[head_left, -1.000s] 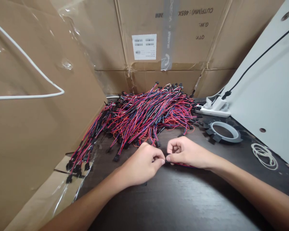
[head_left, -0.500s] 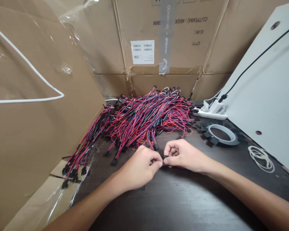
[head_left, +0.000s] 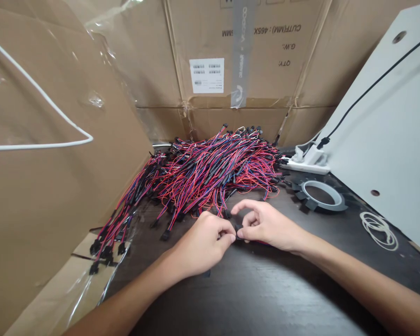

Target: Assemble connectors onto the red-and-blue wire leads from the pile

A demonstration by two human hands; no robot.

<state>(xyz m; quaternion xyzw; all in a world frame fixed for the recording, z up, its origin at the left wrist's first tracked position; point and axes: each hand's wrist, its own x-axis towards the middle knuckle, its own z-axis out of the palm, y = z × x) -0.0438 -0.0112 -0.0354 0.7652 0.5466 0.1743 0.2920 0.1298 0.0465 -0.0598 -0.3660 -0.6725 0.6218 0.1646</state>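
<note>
My left hand (head_left: 206, 242) is closed in a pinch, thumb against forefinger, on one end of a thin wire cable. Close beside it, my right hand (head_left: 268, 224) pinches the same cable with the thumb and a curled finger, while its forefinger is lifted away. A small black piece, perhaps tape (head_left: 238, 228), shows at the right fingertips. A bit of the cable's red and purple wire (head_left: 262, 242) emerges under the right hand. Behind the hands lies a large heap of red and blue wire cables (head_left: 213, 168) with black connectors.
On the right, a tape roll (head_left: 327, 205) carries black strips round its rim, near a coiled pale cord (head_left: 380, 231). A white power strip (head_left: 306, 167) sits behind. Cardboard (head_left: 101, 186) stands left and behind, a white panel (head_left: 381, 121) right. More cables (head_left: 121, 224) trail left.
My right forefinger has lifted and stretched out to the left, off the black piece. The left hand stays in nearly the same place.
</note>
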